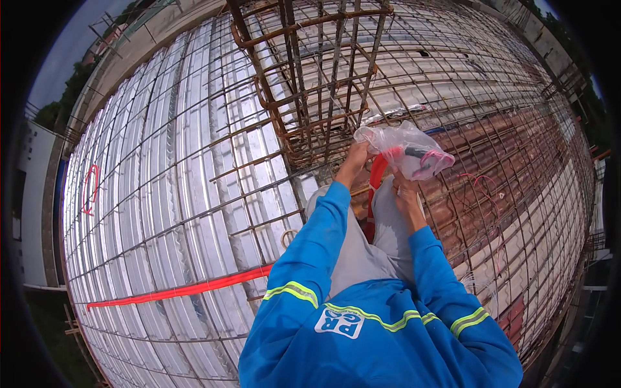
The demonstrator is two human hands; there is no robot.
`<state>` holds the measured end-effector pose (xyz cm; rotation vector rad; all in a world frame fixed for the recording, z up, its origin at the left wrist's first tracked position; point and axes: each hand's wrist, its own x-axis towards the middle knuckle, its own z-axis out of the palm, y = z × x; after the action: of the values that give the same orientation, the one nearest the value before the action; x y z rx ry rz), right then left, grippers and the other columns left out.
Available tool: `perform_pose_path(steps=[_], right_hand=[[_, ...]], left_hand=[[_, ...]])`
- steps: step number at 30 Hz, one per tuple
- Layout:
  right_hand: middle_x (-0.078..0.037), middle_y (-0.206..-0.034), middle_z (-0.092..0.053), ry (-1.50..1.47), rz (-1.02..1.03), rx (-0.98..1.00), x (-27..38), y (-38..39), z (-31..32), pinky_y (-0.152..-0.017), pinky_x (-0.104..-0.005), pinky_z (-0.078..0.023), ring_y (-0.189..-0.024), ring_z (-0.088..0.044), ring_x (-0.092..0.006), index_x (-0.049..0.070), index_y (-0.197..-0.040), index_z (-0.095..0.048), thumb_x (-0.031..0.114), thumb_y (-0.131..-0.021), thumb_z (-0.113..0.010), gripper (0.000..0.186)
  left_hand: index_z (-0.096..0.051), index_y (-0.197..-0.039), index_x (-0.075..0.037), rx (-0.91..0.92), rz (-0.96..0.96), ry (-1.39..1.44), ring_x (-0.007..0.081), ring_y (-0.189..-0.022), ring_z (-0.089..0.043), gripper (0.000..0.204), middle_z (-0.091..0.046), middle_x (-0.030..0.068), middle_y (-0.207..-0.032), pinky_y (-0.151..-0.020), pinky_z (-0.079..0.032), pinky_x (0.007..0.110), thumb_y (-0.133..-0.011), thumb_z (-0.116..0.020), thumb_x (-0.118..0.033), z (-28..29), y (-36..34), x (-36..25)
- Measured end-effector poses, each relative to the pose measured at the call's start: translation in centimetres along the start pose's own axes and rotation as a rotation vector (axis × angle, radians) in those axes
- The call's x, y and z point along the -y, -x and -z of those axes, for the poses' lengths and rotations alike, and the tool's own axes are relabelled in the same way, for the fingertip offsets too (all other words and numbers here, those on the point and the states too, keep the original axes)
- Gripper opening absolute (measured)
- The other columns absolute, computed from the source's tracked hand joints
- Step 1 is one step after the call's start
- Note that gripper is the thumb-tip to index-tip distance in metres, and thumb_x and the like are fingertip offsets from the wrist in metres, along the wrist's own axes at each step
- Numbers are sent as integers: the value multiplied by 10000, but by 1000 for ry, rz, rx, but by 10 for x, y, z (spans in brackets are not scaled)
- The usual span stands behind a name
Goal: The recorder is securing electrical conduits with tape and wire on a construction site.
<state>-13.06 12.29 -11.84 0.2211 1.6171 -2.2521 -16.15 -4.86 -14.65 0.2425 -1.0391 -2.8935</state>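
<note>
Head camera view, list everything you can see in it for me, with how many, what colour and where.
Clear plastic bag: one, see-through with pink-red and dark contents, at the hands
Red strip: two visible stretches, red, across the left decking and between the legs; any join is hidden
Rebar column cage: one, rusty brown, top centre
Rebar mesh: too many bars to count, dark brown, over the decking
Corrugated metal decking: several sheets, silver left, brown and cream right
Thin cord: count unclear, pinkish red, right
Jacket: one, blue with reflective bands, bottom centre
Trousers: one pair, grey, centre
Left hand: one, bare, on bag
Right hand: one, bare, below bag
</note>
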Motion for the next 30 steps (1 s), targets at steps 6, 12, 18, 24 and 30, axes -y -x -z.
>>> perform_pose_path(steps=[6,12,18,24,30], right_hand=[[93,-629,-376,-162,3,-47,2,-10,-31,-418,-196,-206,-463,-291,-32,199,-833,-528,270,-834,-683,171],[85,-600,-375,-215,40,-98,8,-17,-26,-400,-205,-195,-446,-301,-33,194,-794,-501,296,-830,-689,216],[78,-591,-358,-272,-16,-58,0,-14,-35,-404,-213,-201,-448,-300,-37,194,-776,-480,308,-824,-693,246],[77,-629,-353,-287,-39,-48,3,-13,-25,-436,-212,-223,-502,-324,-46,203,-782,-491,319,-818,-700,242],[79,-602,-363,-305,-66,-51,8,-9,-28,-432,-211,-215,-487,-316,-47,179,-792,-520,234,-850,-666,167]], left_hand=[[-522,-1201,-56,-53,84,-528,172,-999,-568,388,-577,89,-1128,-845,-483,360,-863,-600,-229,31,6,-34],[-483,-1227,12,-274,9,-1526,234,-1009,-592,580,-593,164,-1118,-867,-473,334,-769,-714,-257,-50,122,-114],[-460,-1281,-42,342,-612,-1907,304,-1038,-577,698,-551,192,-1178,-875,-482,397,-628,-706,-19,-117,31,-141],[-535,-1241,-160,603,-65,-2558,299,-1044,-573,718,-574,125,-1190,-839,-483,405,-558,-748,-100,-119,-32,-126],[-639,-1087,-135,818,646,-2086,242,-939,-595,447,-658,95,-970,-806,-460,360,-658,-724,-228,-111,-62,-143]])
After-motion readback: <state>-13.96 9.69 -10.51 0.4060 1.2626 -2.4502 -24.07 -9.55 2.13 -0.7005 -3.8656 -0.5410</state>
